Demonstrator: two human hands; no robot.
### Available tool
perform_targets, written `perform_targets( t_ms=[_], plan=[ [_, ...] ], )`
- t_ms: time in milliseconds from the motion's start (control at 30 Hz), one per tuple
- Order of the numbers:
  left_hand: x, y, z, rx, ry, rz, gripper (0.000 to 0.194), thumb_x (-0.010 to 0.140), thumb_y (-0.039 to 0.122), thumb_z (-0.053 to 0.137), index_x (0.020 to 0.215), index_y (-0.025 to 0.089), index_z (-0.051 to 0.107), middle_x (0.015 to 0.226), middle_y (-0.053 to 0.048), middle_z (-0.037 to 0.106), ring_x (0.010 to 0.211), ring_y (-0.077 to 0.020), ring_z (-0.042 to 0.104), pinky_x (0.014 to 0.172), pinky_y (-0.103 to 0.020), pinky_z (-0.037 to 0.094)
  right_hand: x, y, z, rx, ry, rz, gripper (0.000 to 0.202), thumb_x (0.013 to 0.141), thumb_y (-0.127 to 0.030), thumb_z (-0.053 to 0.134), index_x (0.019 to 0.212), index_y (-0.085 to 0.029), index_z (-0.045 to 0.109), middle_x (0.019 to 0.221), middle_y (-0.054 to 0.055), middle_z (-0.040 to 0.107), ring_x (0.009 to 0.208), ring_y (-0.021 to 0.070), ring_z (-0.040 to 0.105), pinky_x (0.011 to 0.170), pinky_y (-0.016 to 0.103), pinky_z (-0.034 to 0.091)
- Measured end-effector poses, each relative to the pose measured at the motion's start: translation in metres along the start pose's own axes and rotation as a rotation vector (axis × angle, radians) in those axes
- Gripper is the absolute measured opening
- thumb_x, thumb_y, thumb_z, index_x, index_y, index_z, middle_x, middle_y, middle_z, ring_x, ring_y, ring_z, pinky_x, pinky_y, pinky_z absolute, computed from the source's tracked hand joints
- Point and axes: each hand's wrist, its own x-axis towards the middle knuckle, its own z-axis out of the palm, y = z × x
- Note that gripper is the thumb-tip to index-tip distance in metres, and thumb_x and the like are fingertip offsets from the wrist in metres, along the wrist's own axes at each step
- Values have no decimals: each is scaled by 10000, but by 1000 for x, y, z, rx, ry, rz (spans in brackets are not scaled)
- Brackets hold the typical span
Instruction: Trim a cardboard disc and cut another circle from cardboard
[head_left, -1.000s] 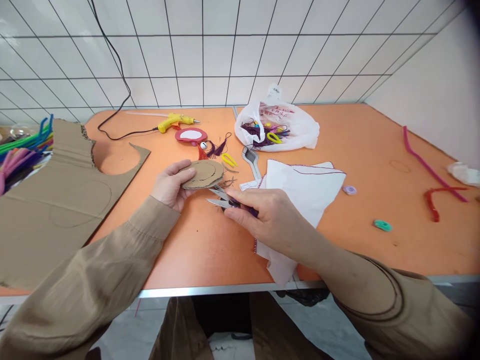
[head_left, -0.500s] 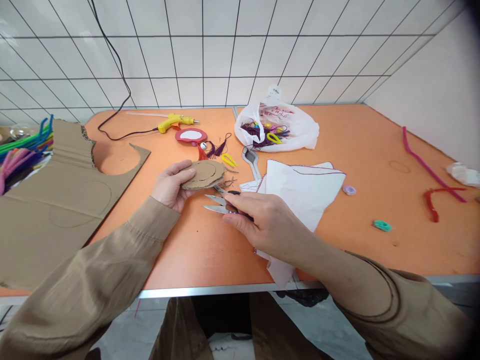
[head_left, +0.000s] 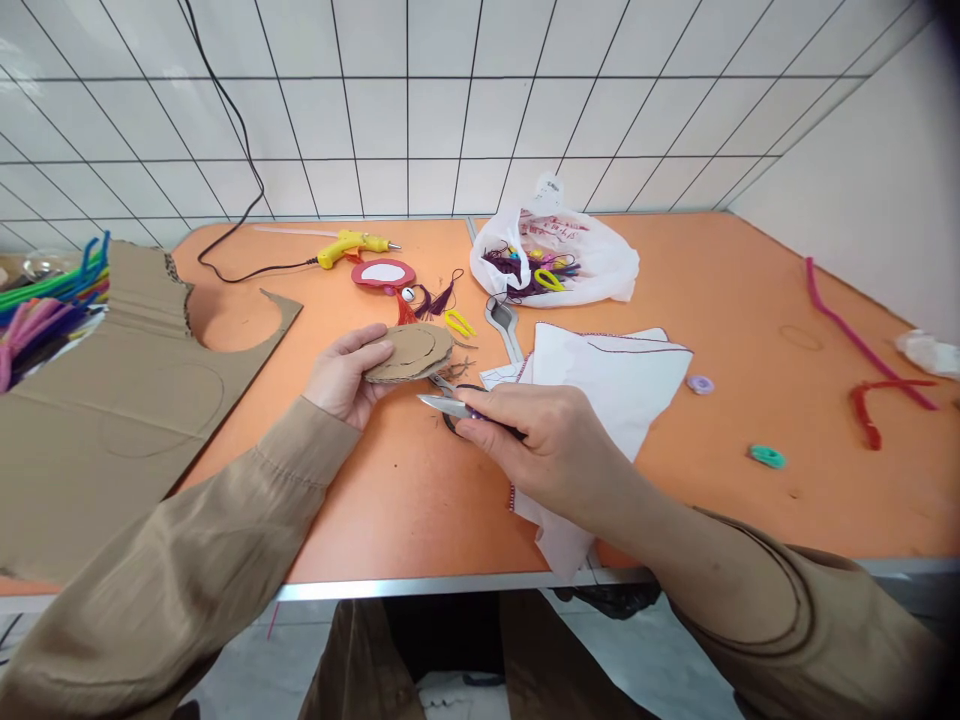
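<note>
My left hand (head_left: pixel 351 372) is closed round the left edge of a round cardboard disc (head_left: pixel 411 354), which has a curved line drawn on it. In my right hand (head_left: pixel 544 435) is a pair of thread snips (head_left: pixel 448 404), their blades pressed together and pointing left, just below the disc and apart from it. A pair of scissors (head_left: pixel 442 382) with dark handles lies on the table behind the snips, mostly covered. Small brown scraps (head_left: pixel 459 370) are scattered to the right of the disc. Beside my right hand lies a folded white cloth (head_left: pixel 600 375) with dark red edging.
A large cardboard sheet (head_left: pixel 150 400) with a cut-out covers the left. At the back are a yellow glue gun (head_left: pixel 349 245), a red-and-white oval piece (head_left: pixel 383 273), tassels (head_left: pixel 448 294) and a white plastic bag (head_left: pixel 592 265). Pipe cleaners (head_left: pixel 862 330) lie at right.
The blades of the snips have gone from spread to closed in my right hand. My left hand and the disc have barely moved.
</note>
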Motion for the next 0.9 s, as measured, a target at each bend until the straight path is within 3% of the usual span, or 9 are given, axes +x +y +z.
perform_targets(
  t_ms=[167, 300, 533, 900],
  plan=[
    [-1, -1, 2, 16, 13, -8, 250, 759, -7, 596, 999, 65, 600, 840, -101, 694, 647, -156, 692, 520, -224, 594, 0, 2, -2, -67, 14, 19, 178, 916, -235, 522, 835, -162, 663, 621, -13, 541, 557, 110, 431, 554, 257, 302],
    [-3, -1, 3, 24, 0, 18, 281, 732, -11, 622, 1001, 71, 603, 840, -85, 686, 618, -144, 678, 484, -211, 577, 1, 1, -3, -94, -4, 62, 212, 918, -255, 522, 791, -160, 664, 648, 5, 571, 572, 117, 459, 564, 263, 310],
    [-4, -3, 4, 40, 7, 33, 307, 693, 6, 660, 986, 85, 612, 884, -96, 685, 669, -160, 681, 541, -251, 593, 2, 0, -2, -150, 6, 49, 195, 920, -255, 520, 912, -168, 695, 634, 3, 577, 558, 122, 453, 545, 264, 295],
    [-6, -2, 5, 46, -2, 64, 305, 731, 0, 628, 1022, 85, 590, 865, -69, 676, 633, -132, 666, 505, -221, 575, 2, 1, -3, -153, -36, 117, 249, 930, -253, 495, 745, -165, 637, 691, 31, 631, 600, 131, 519, 583, 270, 317]
  ],
)
